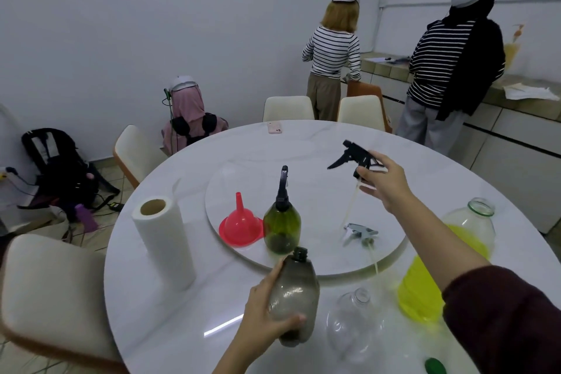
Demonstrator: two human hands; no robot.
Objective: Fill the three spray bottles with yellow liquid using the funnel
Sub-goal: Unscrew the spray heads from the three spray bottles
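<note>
Head view: my left hand [267, 310] grips the smoky grey bottle [294, 297], thumb and fingers curled round its lower body. The bottle is tilted, its open neck pointing up and away from me, held at the near edge of the round white table [188, 322].

My right hand [384, 182] is extended over the table's raised turntable [318, 191] and pinches the black spray head [353, 158] at its collar, fingers curled on it. The spray head's dip tube [350, 206] hangs down from it, clear of the surface.

Locations of the remaining task items:
- Green bottle [281, 226]: upright on the turntable, black sprayer fitted.
- Red funnel [241, 225]: on the turntable, wide mouth down, spout up, just beside the green bottle (to its left).
- Clear bottle [353, 322]: uncapped, on the table just right of the grey bottle.
- Grey spray head [361, 232]: lying on the turntable, its tube trailing toward me.
- Large jug [446, 261] of yellow liquid: on the table under my right forearm, tilted, mouth open.

A paper towel roll [164, 240] stands upright at the table's left. A green cap [435, 366] lies at the near right edge. A pink phone [274, 127] lies at the far edge.
</note>
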